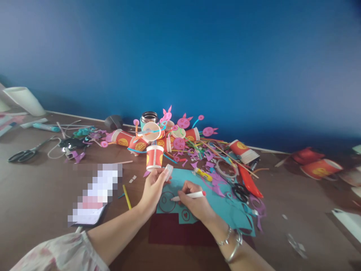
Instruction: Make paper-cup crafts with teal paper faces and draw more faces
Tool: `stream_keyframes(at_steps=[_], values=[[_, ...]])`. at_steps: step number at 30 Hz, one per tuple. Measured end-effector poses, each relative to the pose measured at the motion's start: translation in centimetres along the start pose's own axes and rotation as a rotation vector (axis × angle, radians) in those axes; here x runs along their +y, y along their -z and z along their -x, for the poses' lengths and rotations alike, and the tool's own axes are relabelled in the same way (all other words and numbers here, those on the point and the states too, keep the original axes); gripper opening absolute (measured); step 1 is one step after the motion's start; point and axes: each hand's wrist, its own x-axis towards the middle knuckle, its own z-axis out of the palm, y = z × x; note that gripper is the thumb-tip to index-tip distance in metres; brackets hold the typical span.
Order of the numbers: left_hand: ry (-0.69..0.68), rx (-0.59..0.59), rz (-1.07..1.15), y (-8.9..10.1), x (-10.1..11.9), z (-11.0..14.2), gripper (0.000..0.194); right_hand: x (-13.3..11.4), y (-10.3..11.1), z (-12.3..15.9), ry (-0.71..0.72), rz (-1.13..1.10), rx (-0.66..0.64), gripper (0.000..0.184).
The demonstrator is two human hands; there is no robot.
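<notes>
My right hand (194, 201) grips a white marker (190, 195) with a red end, its tip over a blue paper sheet (222, 205). Drawn near the tip is a large circle (167, 202) with a smaller ring inside. Below it, a smaller circle (185, 215) has a heart in it. Pinched between the thumb and fingers of my left hand (153, 188) is a small white ribbed cap (169, 172), held at the sheet's upper left edge. An upright red paper cup (154, 157) stands just beyond my left hand.
Paper cups with pink animal faces (184, 122) and an open flask (149, 116) crowd the wall. Purple scraps (217, 178), yellow glue (203, 174) and black-handled scissors (239, 192) lie right. A phone (97, 199) and other scissors (24, 155) lie left. Dark red paper (163, 229) sits under the blue sheet.
</notes>
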Motion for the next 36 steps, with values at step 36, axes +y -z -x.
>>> stream_keyframes(at_steps=[36], values=[[0.014, -0.009, 0.005, 0.0, 0.0, 0.0, 0.045, 0.4, 0.0, -0.2, 0.022, 0.169, 0.108, 0.019]])
